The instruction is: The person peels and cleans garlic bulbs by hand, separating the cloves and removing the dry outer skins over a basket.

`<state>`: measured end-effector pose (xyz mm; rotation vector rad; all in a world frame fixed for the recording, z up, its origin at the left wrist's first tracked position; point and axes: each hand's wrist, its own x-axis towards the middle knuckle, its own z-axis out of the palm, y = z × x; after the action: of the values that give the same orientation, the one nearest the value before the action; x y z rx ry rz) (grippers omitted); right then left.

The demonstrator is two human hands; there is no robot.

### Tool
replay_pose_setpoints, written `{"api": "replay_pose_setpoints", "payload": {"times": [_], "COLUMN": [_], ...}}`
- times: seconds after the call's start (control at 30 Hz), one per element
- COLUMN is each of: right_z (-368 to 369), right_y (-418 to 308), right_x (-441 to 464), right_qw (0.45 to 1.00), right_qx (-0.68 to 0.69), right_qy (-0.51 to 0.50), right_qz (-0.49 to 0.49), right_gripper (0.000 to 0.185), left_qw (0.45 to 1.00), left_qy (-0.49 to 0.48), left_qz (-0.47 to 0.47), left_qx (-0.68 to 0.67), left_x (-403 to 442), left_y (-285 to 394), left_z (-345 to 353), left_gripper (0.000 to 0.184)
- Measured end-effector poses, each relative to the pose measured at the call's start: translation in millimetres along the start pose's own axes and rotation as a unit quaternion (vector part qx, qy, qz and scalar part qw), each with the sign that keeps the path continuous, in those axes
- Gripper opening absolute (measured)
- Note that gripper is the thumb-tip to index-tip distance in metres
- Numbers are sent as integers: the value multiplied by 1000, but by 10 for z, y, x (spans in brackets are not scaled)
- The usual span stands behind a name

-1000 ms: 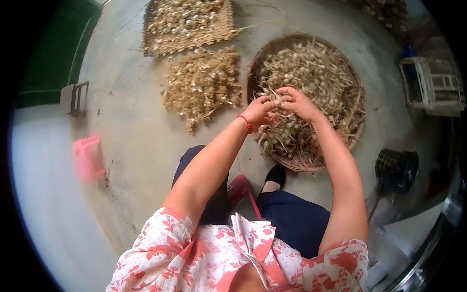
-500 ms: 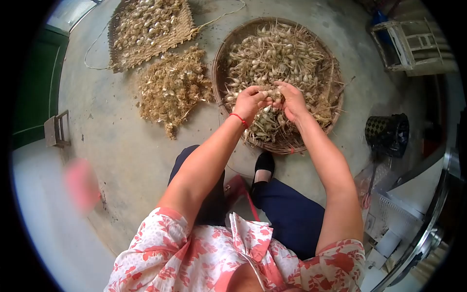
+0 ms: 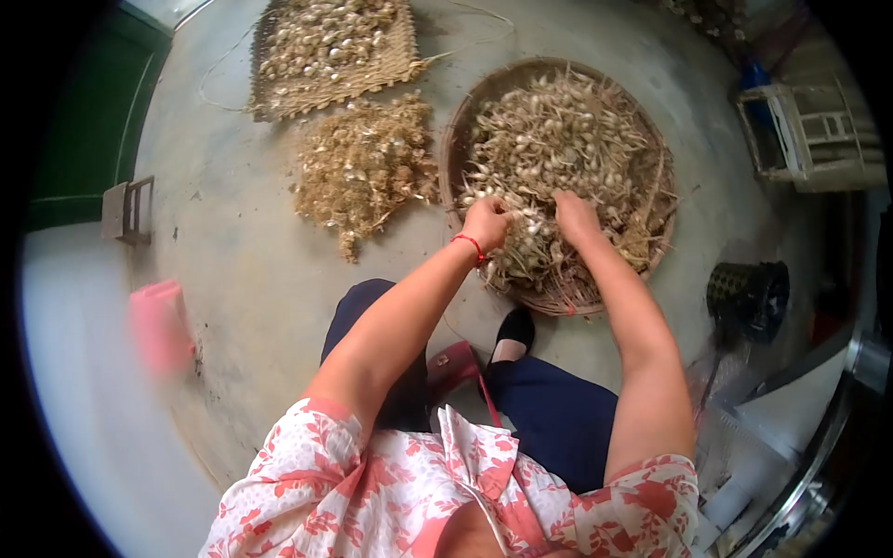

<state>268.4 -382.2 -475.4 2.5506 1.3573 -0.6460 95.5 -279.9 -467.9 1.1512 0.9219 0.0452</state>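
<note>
A large round woven basket (image 3: 450, 153) holds a heap of small pale bulbs (image 3: 558, 126) with dry stems and roots. My left hand (image 3: 486, 223), with a red string at the wrist, is over the basket's near left part, its fingers closed at the bulbs; what they hold is too small to name. To its right, my right hand (image 3: 577, 217) reaches down into the heap, fingers bent together, their tips hidden among the bulbs. The two hands are apart, with whitish bulbs and dry leaves between them.
Dry husks (image 3: 363, 167) lie piled on the floor left of the basket. Behind them is a woven tray (image 3: 409, 42) of bulbs. A pink object (image 3: 160, 325) and small stool (image 3: 128, 211) are at left. At right are a wooden chair (image 3: 791, 130) and a dark bin (image 3: 747, 298).
My hands were close together over the basket; now they have parted, and the right hand has gone down into the bulbs. The camera view has also shifted.
</note>
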Motion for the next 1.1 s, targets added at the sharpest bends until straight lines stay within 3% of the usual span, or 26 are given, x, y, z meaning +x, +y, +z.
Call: {"api": "replay_pose_setpoints", "payload": {"times": [0.07,0.2,0.27,0.33,0.4,0.47,0.57,0.63,0.67,0.73,0.8,0.87,0.93,0.97,1.0,1.03,1.07,1.1], "right_z": [-235,-382,-107,63,219,265,55,-39,-120,-255,-273,-134,-84,-145,-194,-366,-363,-396], "right_y": [-187,-747,-929,-1029,-1108,-1070,-947,-837,-805,-793,-725,-630,-514,-485,-487,-613,-667,-710], "right_x": [-21,272,561,745,860,939,884,756,641,403,273,282,307,299,303,258,308,431], "right_qw": [995,987,974,970,991,977,968,902,904,798,788,681,701,820,909,921,921,971], "right_qx": [-54,-43,113,145,103,167,216,391,390,551,581,703,680,535,370,325,323,232], "right_qy": [-67,-17,84,87,46,-8,-62,-125,-122,-208,-189,-181,-154,-168,-177,-203,-209,-62], "right_qz": [-47,-154,-175,-172,-77,-130,-109,-135,-127,-124,-80,97,151,118,78,67,66,0], "right_gripper": [28,27,28,27,39,39,27,20,20,14,11,13,14,15,16,20,20,22], "left_qw": [977,972,966,963,975,989,995,976,972,974,972,970,969,990,977,951,953,926], "left_qy": [53,-71,-98,-123,-103,-83,-22,44,49,41,25,119,137,128,116,7,9,15], "left_qz": [114,52,35,-12,-39,-53,-80,-122,-127,-89,-71,-21,-17,46,105,97,92,135], "left_qx": [172,216,236,238,191,107,-52,-176,-191,-206,-220,-212,-207,-31,146,292,289,353], "left_x": [3,-113,-183,-271,-186,-94,-2,-8,-7,81,157,137,148,208,261,215,171,136], "left_y": [-99,-85,-76,22,-55,-100,-26,86,126,46,-46,50,19,-68,-160,-167,-270,-361], "left_z": [-99,-223,-312,-411,-549,-683,-681,-571,-534,-474,-352,-184,-161,-187,-233,-282,-289,-282], "left_gripper": [21,27,38,47,44,44,41,40,33,25,21,19,21,22,23,28,28,31]}}
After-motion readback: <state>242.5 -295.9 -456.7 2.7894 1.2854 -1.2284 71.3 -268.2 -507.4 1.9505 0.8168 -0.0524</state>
